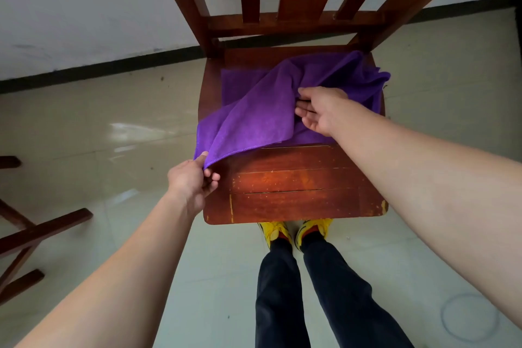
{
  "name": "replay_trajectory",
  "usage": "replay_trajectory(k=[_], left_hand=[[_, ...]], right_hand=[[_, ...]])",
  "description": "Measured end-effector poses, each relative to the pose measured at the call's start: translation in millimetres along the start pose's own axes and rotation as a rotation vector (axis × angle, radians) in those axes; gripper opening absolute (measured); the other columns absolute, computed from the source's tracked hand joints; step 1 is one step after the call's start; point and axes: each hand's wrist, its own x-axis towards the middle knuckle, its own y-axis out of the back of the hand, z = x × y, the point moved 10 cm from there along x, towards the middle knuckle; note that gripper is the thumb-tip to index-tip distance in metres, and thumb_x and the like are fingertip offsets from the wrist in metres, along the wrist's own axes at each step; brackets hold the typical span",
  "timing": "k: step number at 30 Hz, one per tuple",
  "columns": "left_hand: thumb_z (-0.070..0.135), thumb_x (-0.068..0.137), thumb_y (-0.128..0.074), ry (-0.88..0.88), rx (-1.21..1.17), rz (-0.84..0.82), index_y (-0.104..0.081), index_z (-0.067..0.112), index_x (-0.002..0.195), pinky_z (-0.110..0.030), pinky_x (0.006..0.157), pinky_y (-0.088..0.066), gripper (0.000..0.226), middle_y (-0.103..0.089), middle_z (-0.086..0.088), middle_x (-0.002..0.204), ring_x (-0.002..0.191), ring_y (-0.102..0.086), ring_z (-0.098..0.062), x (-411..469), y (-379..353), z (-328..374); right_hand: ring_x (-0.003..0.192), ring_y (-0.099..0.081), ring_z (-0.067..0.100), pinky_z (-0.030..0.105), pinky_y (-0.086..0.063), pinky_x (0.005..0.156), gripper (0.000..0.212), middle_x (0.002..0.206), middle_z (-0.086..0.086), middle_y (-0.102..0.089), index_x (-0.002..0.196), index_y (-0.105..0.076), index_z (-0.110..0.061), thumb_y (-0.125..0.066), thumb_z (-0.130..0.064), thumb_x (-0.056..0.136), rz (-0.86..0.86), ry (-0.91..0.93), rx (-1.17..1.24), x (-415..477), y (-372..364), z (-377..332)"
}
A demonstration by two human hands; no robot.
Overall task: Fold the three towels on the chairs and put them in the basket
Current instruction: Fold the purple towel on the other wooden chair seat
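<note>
I'm mid-fold on the chair (296, 186). My left fingers (212, 177) pinch a corner of the towel (262, 110), and my right fingers (303, 108) lie straight under it. Next, I should match the edges.

Plain purple towel (262, 110), reddish-brown wooden chair (296, 183), my yellow shoes (275, 230), dark trousers (279, 291), pale floor (99, 127).
</note>
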Motion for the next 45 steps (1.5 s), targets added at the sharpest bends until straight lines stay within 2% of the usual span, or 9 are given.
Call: replay_trajectory(k=[9,13,18,21,24,27,33,39,45], left_hand=[[0.019,0.095,-0.058,-0.017,0.008,0.035,-0.052,0.010,0.125,-0.015,0.035,-0.041,0.032,-0.039,0.005,0.033,0.028,-0.046,-0.010,-13,18,-5],[0.019,0.094,-0.060,-0.025,0.069,0.031,-0.055,0.011,0.104,-0.015,0.033,-0.039,0.013,-0.039,0.004,0.032,0.027,-0.045,-0.010,-37,23,-17],[0.015,0.094,-0.059,-0.013,0.083,0.034,-0.053,0.011,0.082,-0.014,0.034,-0.040,0.014,-0.039,0.003,0.032,0.026,-0.043,-0.009,-69,32,-43],[0.013,0.095,-0.057,-0.017,0.094,0.035,-0.052,0.009,0.082,-0.013,0.034,-0.039,0.015,-0.039,0.003,0.032,0.026,-0.044,-0.010,-82,40,-61],[0.011,0.096,-0.055,-0.022,0.102,0.050,-0.053,0.009,0.082,-0.013,0.033,-0.039,0.014,-0.038,0.003,0.032,0.026,-0.044,-0.010,-101,51,-86],[0.009,0.096,-0.052,-0.024,0.115,0.083,-0.053,0.008,0.084,-0.015,0.032,-0.039,0.013,-0.038,0.001,0.034,0.025,-0.044,-0.011,-118,67,-115],[0.009,0.096,-0.050,-0.041,0.129,0.125,-0.054,0.007,0.090,-0.015,0.033,-0.039,0.008,-0.036,-0.005,0.055,0.025,-0.044,-0.012,-152,100,-172],[0.008,0.096,-0.049,-0.055,0.078,0.124,-0.054,0.008,0.089,-0.014,0.035,-0.040,0.008,-0.037,0.003,0.032,0.025,-0.045,-0.013,-198,127,-220],[0.009,0.097,-0.049,-0.022,0.104,0.157,-0.054,0.008,0.094,-0.015,0.034,-0.041,0.006,-0.038,0.002,0.032,0.025,-0.047,-0.011,-219,165,-269]], right_hand=[[0.088,-0.068,0.025,0.038,-0.055,0.064,0.031,0.104,0.008,-0.069,0.112,-0.062,-0.015,-0.041,-0.021,0.091,0.138,0.013,0.585,-12,91,30],[0.086,-0.068,0.027,0.046,-0.058,0.078,0.029,0.099,0.010,-0.070,0.102,-0.067,-0.007,-0.056,-0.031,0.090,0.396,0.134,0.026,-27,153,45],[0.089,-0.070,0.016,0.036,-0.055,0.084,0.074,0.097,-0.003,-0.076,0.107,-0.068,-0.019,-0.085,-0.059,0.047,-0.239,-0.128,-0.378,-64,133,108],[0.068,-0.058,0.013,0.024,-0.041,0.063,0.080,0.075,-0.004,-0.069,0.092,-0.066,-0.021,-0.091,-0.058,0.026,-0.331,-0.160,-0.642,-78,147,137],[0.051,-0.038,0.012,0.019,-0.027,0.050,0.045,0.057,-0.003,-0.050,0.082,-0.057,-0.021,-0.090,-0.036,0.055,-0.275,-0.154,-0.885,-88,177,159],[0.053,-0.041,0.012,0.021,-0.029,0.054,0.031,0.059,-0.002,-0.051,0.080,-0.059,-0.021,-0.085,-0.032,0.066,-0.245,-0.156,-0.953,-96,201,184],[0.091,-0.064,0.018,0.038,-0.040,0.091,0.031,0.101,0.002,-0.069,0.108,-0.064,-0.017,-0.072,-0.031,0.081,-0.177,0.008,-0.357,-109,223,217],[0.063,-0.062,0.015,0.026,-0.049,0.062,0.015,0.075,0.000,-0.070,0.093,-0.066,-0.015,-0.073,-0.017,0.080,-0.200,0.092,-0.249,-154,233,262],[0.072,-0.063,0.022,0.031,-0.051,0.066,0.011,0.085,0.008,-0.069,0.091,-0.065,-0.013,-0.069,-0.022,0.086,-0.117,0.058,-0.192,-181,256,324]])
